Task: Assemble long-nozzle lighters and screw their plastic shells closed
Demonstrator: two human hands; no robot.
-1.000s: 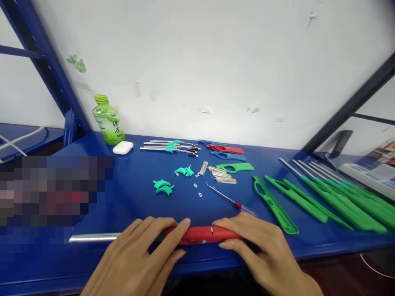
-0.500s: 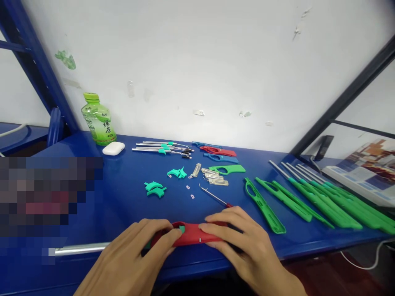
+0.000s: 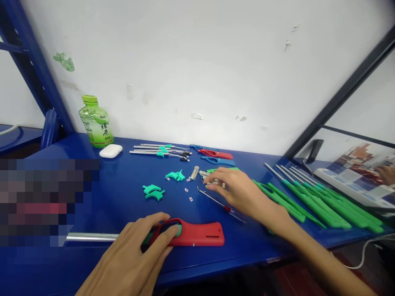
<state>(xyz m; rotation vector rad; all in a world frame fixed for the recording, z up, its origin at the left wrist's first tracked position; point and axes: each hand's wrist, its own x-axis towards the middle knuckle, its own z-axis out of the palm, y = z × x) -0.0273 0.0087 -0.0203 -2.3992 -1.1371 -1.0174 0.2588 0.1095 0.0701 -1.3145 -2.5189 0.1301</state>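
Observation:
At the front of the blue table, my left hand (image 3: 138,250) grips a red long-reach lighter (image 3: 200,235) around its trigger opening. The thumb rests beside its teal trigger (image 3: 178,230), and a metal tube (image 3: 92,237) sticks out leftward from under the hand. My right hand (image 3: 233,189) hovers over several clear fuel reservoirs (image 3: 202,174), fingers apart; it partly hides them and a green lighter casing (image 3: 233,168) behind. Whether the fingertips touch a reservoir cannot be made out. Just below that hand lies a thin screwdriver (image 3: 227,209) with a red collar.
Loose teal triggers (image 3: 154,193) and tiny pink pieces (image 3: 191,199) lie mid-table. Behind are metal tubes with wires (image 3: 148,152), red (image 3: 219,154) and blue casings (image 3: 217,161). Several green lighters (image 3: 321,205) lie right. A green bottle (image 3: 100,127) and white case (image 3: 111,151) stand back left.
My right hand has let go of the red lighter and moved up and away to the clear reservoirs. The lighter's right end is uncovered; my left hand keeps its hold.

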